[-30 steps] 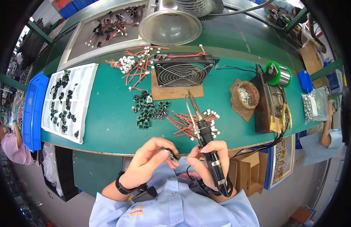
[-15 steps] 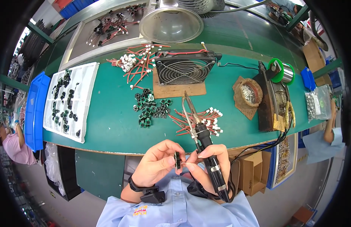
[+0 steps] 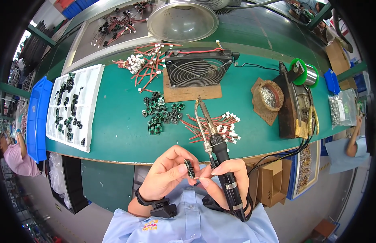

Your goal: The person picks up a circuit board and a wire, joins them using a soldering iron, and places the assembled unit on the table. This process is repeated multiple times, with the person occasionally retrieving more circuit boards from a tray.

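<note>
My left hand [image 3: 165, 176] pinches a small green circuit board [image 3: 189, 168] with black parts between thumb and fingertips, in front of the bench edge. In my right hand [image 3: 232, 172] is a black soldering iron [image 3: 221, 150], its metal tip pointing away from me and a thin metal tube running alongside. The right thumb and a fingertip also pinch a thin wire [image 3: 199, 177] at the board's right side; its far end is hidden. Just beyond the hands lie red and black wires with white connectors [image 3: 224, 127] and a pile of small boards [image 3: 157, 117].
A black fan [image 3: 199, 71] stands on brown board at the back. On the right are a solder dish [image 3: 270, 96], a dark metal box [image 3: 288, 109] and a solder wire spool [image 3: 309, 76]. A white tray [image 3: 90, 101] of parts and a blue bin [image 3: 39, 117] are left.
The circuit board has turned in my left fingers, from nearly edge-on to tilted. Both hands stay close together, and the soldering iron is still in my right hand.
</note>
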The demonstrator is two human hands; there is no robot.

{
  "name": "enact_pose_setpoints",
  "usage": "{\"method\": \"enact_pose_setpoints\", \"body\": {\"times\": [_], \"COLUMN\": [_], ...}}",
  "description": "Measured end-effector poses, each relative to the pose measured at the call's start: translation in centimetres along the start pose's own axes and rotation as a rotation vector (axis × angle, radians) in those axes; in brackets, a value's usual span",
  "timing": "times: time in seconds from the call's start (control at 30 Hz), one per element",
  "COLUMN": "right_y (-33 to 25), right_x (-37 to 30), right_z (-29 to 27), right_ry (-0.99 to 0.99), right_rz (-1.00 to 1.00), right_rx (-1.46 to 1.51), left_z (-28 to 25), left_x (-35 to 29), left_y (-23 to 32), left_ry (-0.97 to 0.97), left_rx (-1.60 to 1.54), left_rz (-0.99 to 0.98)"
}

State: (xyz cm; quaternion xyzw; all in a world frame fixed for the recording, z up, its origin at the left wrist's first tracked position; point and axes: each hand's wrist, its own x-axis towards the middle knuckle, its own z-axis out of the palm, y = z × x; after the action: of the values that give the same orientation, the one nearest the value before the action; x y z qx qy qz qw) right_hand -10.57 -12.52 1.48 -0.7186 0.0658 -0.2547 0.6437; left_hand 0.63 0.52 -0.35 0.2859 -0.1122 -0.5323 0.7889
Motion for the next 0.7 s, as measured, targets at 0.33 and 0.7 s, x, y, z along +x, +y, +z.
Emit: {"method": "enact_pose_setpoints", "body": {"times": [0.33, 0.7], "right_y": [-0.87, -0.45], "right_x": [1.02, 0.57], "right_z": [0.31, 0.55], "right_ry": [-0.009, 0.072], "right_rz": [-0.132, -0.156], "right_rx": [-0.117, -0.072], "left_z": [-0.2, -0.19], "left_x": [0.01, -0.14], "left_y": [-0.58, -0.91], "left_ry": [0.011, 0.029], "left_rx": [0.025, 0.031], "left_rz": [0.031, 0.057]}}
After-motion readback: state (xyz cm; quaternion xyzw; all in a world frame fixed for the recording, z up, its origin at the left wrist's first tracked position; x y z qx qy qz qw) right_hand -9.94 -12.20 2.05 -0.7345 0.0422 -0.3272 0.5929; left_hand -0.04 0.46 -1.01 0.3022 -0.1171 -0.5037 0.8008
